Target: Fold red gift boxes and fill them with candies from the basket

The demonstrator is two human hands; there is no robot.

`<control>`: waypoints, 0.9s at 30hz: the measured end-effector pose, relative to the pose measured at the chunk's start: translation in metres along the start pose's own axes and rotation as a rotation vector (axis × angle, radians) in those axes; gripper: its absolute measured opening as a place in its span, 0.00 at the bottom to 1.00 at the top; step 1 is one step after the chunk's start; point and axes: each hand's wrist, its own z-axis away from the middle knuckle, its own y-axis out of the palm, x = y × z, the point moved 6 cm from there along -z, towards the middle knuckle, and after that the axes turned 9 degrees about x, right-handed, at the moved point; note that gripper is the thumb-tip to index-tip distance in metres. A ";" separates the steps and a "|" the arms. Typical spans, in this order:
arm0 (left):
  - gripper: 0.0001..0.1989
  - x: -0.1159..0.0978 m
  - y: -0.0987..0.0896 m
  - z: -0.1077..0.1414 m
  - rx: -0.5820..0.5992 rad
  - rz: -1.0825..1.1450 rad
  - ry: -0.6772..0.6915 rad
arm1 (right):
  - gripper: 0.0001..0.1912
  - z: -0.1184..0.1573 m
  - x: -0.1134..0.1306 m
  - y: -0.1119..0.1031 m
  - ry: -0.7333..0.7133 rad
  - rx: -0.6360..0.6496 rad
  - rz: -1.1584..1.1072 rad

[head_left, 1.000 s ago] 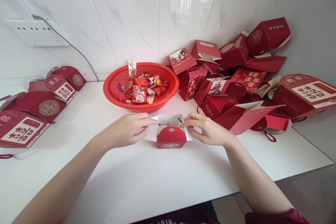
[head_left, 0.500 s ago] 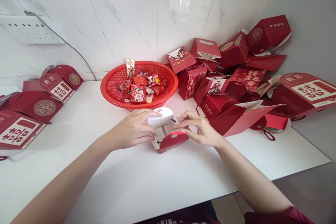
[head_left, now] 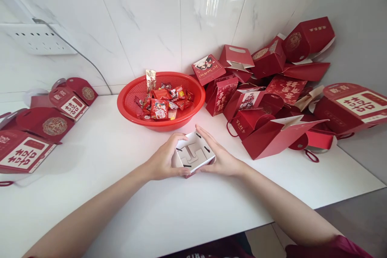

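The fingers (head_left: pixel 179 137) of the left hand (head_left: pixel 162 162) are curved around one side of a small box (head_left: pixel 193 154), thumb laid along the near edge, and the opposite side is cupped by the right hand (head_left: pixel 223 157) in pretty much the same way, so the thing's basically sandwiched between both. Its white inside is turned up, with black marks on the walls and folded flaps at the bottom; just a bit of red can be seen underneath. It's held over the near-middle of the tabletop (head_left: pixel 229 209), but whether it's rested there can't be told.

Just beyond it, a red plastic basket (head_left: pixel 128 111) is loaded with wrapped candies (head_left: pixel 160 107). Off to the right, a messy heap of red cartons (head_left: pixel 272 133) is piled up against the wall (head_left: pixel 151 20), and more red gift boxes (head_left: pixel 57 123) are lined up at far left, below a socket panel (head_left: pixel 39 42).
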 end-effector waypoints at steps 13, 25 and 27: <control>0.67 0.020 0.019 0.018 -0.217 0.202 0.025 | 0.66 -0.006 -0.005 0.032 0.020 -0.181 -0.029; 0.60 0.032 0.014 0.017 -0.145 0.390 0.064 | 0.56 -0.012 -0.009 0.046 0.027 -0.053 -0.014; 0.60 0.033 0.015 0.016 -0.144 0.425 0.085 | 0.58 -0.015 -0.013 0.049 0.035 -0.041 -0.033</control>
